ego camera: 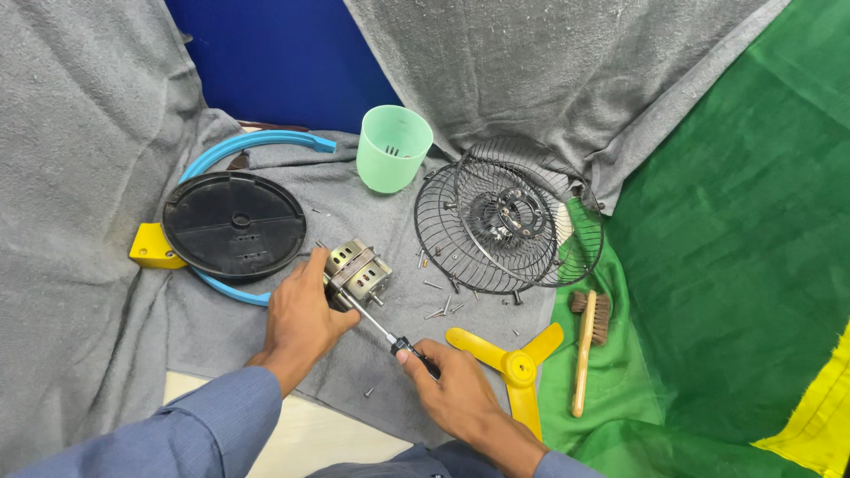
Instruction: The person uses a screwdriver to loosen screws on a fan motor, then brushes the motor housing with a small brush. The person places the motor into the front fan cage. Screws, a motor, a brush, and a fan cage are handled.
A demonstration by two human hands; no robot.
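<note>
My left hand grips a small metal fan motor on the grey cloth, holding it steady. My right hand is closed on the black handle of a screwdriver, whose shaft runs up-left with its tip against the motor. Several loose screws lie just right of the motor. A yellow three-blade fan propeller rests beside my right hand.
Two black wire fan grilles lie stacked at the centre right. A black round base plate sits on a blue ring with a yellow piece. A green plastic cup stands behind. A wooden brush lies on green cloth.
</note>
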